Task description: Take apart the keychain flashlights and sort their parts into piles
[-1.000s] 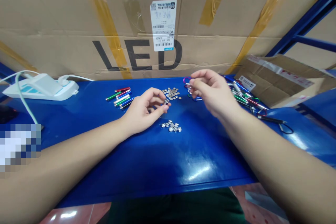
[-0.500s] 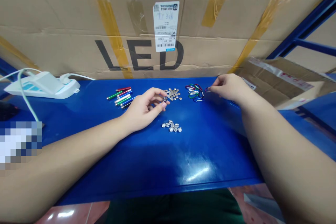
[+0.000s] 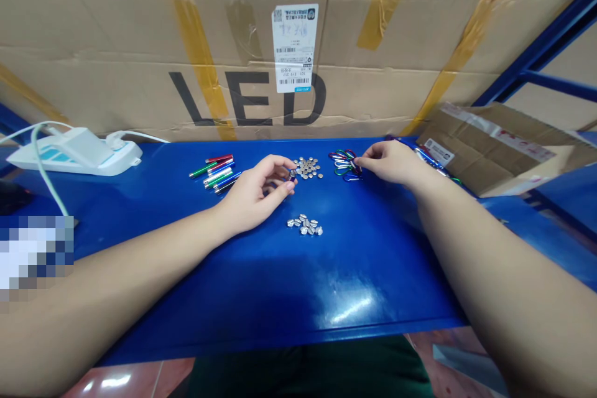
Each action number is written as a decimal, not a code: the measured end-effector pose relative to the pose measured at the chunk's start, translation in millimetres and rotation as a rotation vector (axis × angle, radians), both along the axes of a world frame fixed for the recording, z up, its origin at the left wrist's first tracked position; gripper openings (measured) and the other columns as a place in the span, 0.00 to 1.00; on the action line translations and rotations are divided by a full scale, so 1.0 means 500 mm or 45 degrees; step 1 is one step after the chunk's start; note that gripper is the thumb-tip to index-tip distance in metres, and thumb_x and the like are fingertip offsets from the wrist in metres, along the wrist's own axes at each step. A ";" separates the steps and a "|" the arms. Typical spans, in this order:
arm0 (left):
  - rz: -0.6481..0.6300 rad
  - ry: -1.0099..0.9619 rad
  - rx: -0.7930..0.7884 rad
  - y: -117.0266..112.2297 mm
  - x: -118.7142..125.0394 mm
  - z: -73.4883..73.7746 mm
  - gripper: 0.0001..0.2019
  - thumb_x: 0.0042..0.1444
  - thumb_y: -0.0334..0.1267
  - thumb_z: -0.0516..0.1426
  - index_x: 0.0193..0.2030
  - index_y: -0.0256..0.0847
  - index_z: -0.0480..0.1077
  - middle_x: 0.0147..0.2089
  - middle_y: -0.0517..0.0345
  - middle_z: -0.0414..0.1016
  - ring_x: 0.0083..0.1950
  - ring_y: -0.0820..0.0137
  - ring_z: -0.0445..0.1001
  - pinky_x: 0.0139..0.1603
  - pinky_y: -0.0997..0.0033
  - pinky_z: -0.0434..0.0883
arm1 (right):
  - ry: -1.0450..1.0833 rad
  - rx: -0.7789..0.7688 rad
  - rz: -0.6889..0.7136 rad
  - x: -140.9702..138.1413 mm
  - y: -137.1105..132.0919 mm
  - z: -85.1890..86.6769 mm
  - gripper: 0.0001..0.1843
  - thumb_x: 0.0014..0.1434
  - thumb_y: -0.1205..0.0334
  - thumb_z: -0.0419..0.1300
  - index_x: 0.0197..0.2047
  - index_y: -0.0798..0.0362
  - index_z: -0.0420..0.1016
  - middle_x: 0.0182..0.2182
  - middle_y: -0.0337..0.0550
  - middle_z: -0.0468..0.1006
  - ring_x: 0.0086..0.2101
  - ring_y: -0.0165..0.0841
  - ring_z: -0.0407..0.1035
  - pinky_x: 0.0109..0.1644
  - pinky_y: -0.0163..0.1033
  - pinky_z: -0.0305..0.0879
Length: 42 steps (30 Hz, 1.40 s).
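My left hand (image 3: 261,193) is curled around a small metal tube (image 3: 293,178) with a silver end and a bit of dark blue; the fingers hide most of it. Beside that hand lie several coloured metal tubes (image 3: 218,171) in red, green, silver and blue. My right hand (image 3: 385,163) pinches at the right edge of a pile of coloured carabiners (image 3: 342,163), its fingertips closed on a carabiner that they largely cover. Between the hands are many small silver discs (image 3: 308,168). Nearer to me sits a cluster of silver slotted caps (image 3: 305,224).
A white power strip (image 3: 74,152) with plugs and cables stands at the left. On the right is an open cardboard box (image 3: 489,149), with more shiny coloured pieces (image 3: 431,160) partly behind my right hand. A large LED carton (image 3: 252,31) backs the blue table (image 3: 261,305).
My right hand has moved left, from just beside the carabiner pile onto its right edge. More coloured pieces show behind it. My left hand stays almost in place, the tube slightly turned.
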<state>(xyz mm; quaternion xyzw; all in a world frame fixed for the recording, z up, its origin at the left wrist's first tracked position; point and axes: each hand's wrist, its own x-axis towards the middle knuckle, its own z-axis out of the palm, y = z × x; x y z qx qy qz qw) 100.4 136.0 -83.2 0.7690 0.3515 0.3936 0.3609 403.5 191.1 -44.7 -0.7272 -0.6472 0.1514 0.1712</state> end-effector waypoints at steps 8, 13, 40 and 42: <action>0.026 -0.029 -0.038 0.005 0.001 -0.004 0.20 0.61 0.40 0.66 0.58 0.42 0.70 0.47 0.53 0.78 0.43 0.69 0.78 0.45 0.68 0.77 | 0.415 0.296 0.349 -0.026 -0.023 -0.018 0.11 0.61 0.53 0.65 0.37 0.53 0.77 0.27 0.42 0.78 0.27 0.33 0.69 0.33 0.39 0.64; 0.060 0.060 0.025 -0.002 0.003 0.007 0.14 0.62 0.43 0.65 0.50 0.39 0.77 0.44 0.52 0.82 0.41 0.68 0.78 0.44 0.67 0.76 | 0.647 0.290 0.966 -0.099 -0.082 -0.019 0.13 0.65 0.52 0.63 0.44 0.53 0.78 0.35 0.44 0.81 0.34 0.34 0.72 0.40 0.40 0.68; -0.094 0.524 0.382 -0.012 0.003 0.028 0.16 0.74 0.44 0.49 0.45 0.40 0.76 0.37 0.58 0.82 0.35 0.69 0.78 0.39 0.71 0.69 | 1.238 -0.573 0.840 -0.125 -0.100 -0.017 0.20 0.50 0.50 0.78 0.32 0.56 0.77 0.23 0.35 0.75 0.22 0.24 0.66 0.23 0.30 0.64; -0.101 0.501 0.327 -0.013 0.005 0.031 0.16 0.74 0.44 0.49 0.44 0.40 0.76 0.36 0.58 0.81 0.34 0.70 0.77 0.39 0.71 0.68 | 1.244 -0.580 0.833 -0.124 -0.099 -0.019 0.21 0.49 0.50 0.78 0.32 0.56 0.77 0.23 0.35 0.75 0.22 0.24 0.66 0.23 0.30 0.63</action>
